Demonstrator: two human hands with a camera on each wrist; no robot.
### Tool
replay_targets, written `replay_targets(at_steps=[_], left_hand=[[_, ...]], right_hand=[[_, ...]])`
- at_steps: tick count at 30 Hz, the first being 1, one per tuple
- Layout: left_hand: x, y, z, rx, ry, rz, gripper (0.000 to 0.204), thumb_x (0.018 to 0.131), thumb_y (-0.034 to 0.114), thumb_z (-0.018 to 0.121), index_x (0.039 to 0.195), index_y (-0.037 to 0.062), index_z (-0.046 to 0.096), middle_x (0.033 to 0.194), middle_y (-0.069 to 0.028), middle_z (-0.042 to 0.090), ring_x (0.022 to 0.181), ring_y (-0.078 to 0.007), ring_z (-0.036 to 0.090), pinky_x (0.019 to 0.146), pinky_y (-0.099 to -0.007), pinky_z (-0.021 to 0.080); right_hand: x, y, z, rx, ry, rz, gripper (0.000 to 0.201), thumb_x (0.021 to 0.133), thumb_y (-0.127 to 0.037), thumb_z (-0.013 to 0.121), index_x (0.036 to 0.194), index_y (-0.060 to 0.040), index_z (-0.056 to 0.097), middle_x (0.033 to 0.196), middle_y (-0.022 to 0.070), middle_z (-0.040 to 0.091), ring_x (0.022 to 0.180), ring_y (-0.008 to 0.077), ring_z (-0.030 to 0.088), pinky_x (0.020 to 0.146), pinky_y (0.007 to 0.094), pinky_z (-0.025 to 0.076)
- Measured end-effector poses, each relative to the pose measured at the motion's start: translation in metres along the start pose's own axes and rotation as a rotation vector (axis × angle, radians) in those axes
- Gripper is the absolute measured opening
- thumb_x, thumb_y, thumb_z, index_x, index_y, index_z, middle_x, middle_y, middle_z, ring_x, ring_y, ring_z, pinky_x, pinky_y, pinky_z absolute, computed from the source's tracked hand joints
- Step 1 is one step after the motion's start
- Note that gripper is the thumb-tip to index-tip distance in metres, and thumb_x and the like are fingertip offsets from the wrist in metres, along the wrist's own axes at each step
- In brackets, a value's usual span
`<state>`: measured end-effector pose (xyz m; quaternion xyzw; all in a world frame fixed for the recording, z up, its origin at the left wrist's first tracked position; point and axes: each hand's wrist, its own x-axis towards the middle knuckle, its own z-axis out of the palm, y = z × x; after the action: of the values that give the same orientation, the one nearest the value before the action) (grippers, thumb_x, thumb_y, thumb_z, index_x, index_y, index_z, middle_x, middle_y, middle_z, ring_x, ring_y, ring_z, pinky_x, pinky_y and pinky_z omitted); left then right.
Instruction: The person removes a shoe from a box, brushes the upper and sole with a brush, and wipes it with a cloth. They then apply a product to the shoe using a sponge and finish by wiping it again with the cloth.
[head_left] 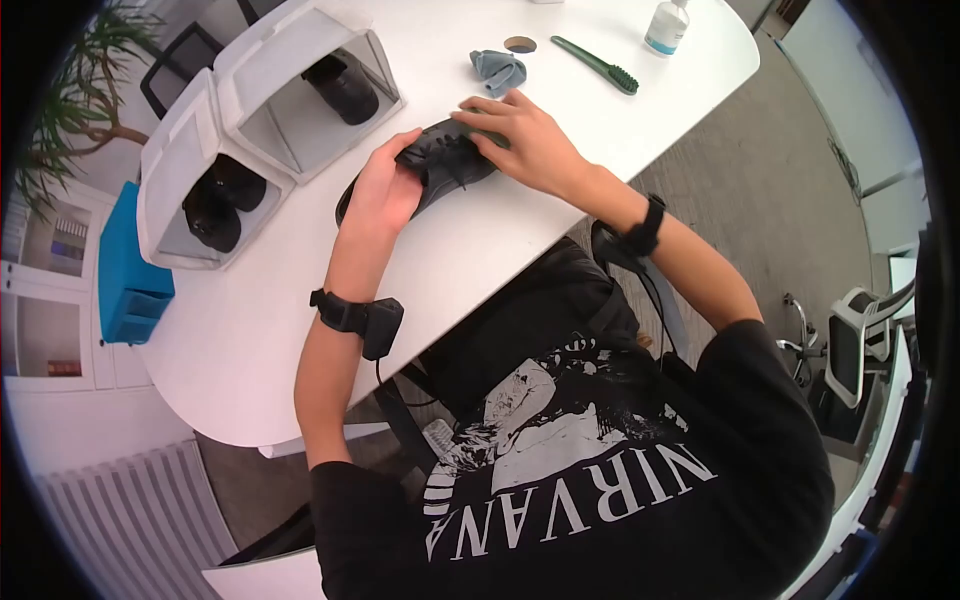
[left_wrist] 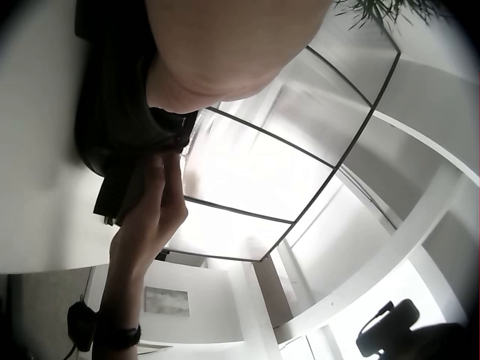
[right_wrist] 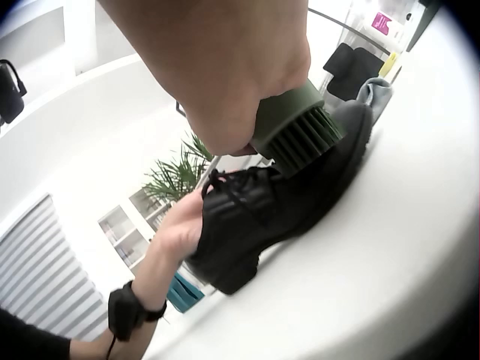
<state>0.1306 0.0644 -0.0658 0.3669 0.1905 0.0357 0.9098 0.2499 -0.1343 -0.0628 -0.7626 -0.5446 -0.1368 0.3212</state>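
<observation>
A black lace-up leather shoe (right_wrist: 236, 217) stands on the white table, its toe pointing away to the right. At its ankle opening, my left hand (head_left: 388, 190) holds it, fingers partly hidden by the shoe. My right hand (head_left: 530, 145) is over the front of the shoe and grips a green brush (right_wrist: 292, 124). The brush's dark bristles meet the upper just ahead of the laces in the right wrist view. In the left wrist view, the right hand (left_wrist: 150, 214) shows beyond the dark shoe (left_wrist: 112, 112).
Two white open-fronted boxes (head_left: 285, 140) stand left, one holding a single black shoe (head_left: 345, 88), the other dark shoes (head_left: 222, 205). Beyond my hands lie a grey-blue cloth (head_left: 498, 72), a long green brush (head_left: 597, 65) and a clear bottle (head_left: 667, 27). A blue box (head_left: 130, 270) is at far left.
</observation>
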Motion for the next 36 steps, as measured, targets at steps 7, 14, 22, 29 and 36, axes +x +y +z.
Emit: replay_targets(at_steps=[7, 14, 22, 29, 36], left_hand=[[-0.002, -0.004, 0.004, -0.052, 0.028, 0.091, 0.028, 0.108, 0.012, 0.055, 0.127, -0.0084, 0.059, 0.13, -0.0185, 0.069, 0.119, -0.0282, 0.067, 0.11, -0.043, 0.053], [0.003, 0.002, -0.003, -0.065, 0.067, 0.06, 0.029, 0.106, 0.01, 0.053, 0.127, -0.0096, 0.057, 0.131, -0.0203, 0.067, 0.119, -0.0296, 0.067, 0.113, -0.0435, 0.051], [0.013, -0.006, -0.017, -0.078, 0.079, 0.04, 0.03, 0.105, 0.009, 0.053, 0.128, -0.0104, 0.056, 0.131, -0.0209, 0.067, 0.122, -0.0315, 0.065, 0.113, -0.0429, 0.05], [0.01, 0.005, -0.014, -0.073, 0.061, 0.028, 0.026, 0.106, 0.008, 0.053, 0.125, -0.0087, 0.057, 0.13, -0.0201, 0.067, 0.122, -0.031, 0.065, 0.112, -0.0433, 0.051], [0.003, 0.001, -0.006, -0.056, 0.062, 0.019, 0.027, 0.106, 0.009, 0.052, 0.125, -0.0104, 0.057, 0.129, -0.0217, 0.067, 0.12, -0.031, 0.066, 0.111, -0.0425, 0.052]], right_hand=[[0.042, 0.014, 0.033, 0.054, 0.043, 0.086, 0.036, 0.098, -0.018, 0.066, 0.132, -0.0095, 0.075, 0.134, 0.0088, 0.072, 0.113, 0.037, 0.063, 0.102, 0.0454, 0.052], [0.02, -0.004, 0.026, -0.026, 0.123, 0.031, 0.033, 0.096, -0.019, 0.066, 0.125, -0.0085, 0.077, 0.125, 0.0046, 0.075, 0.108, 0.0366, 0.061, 0.095, 0.0452, 0.056], [0.057, 0.019, 0.05, -0.084, 0.163, 0.025, 0.034, 0.098, -0.019, 0.066, 0.129, -0.0111, 0.075, 0.129, 0.0012, 0.073, 0.101, 0.0333, 0.062, 0.092, 0.0449, 0.057], [0.064, 0.01, 0.052, -0.119, 0.132, 0.006, 0.036, 0.094, -0.018, 0.066, 0.128, -0.0105, 0.077, 0.128, 0.004, 0.075, 0.107, 0.0346, 0.064, 0.095, 0.0453, 0.058], [0.027, 0.016, 0.031, -0.145, 0.109, -0.056, 0.035, 0.097, -0.02, 0.066, 0.129, -0.0106, 0.076, 0.132, 0.0034, 0.073, 0.109, 0.0351, 0.064, 0.097, 0.0441, 0.057]])
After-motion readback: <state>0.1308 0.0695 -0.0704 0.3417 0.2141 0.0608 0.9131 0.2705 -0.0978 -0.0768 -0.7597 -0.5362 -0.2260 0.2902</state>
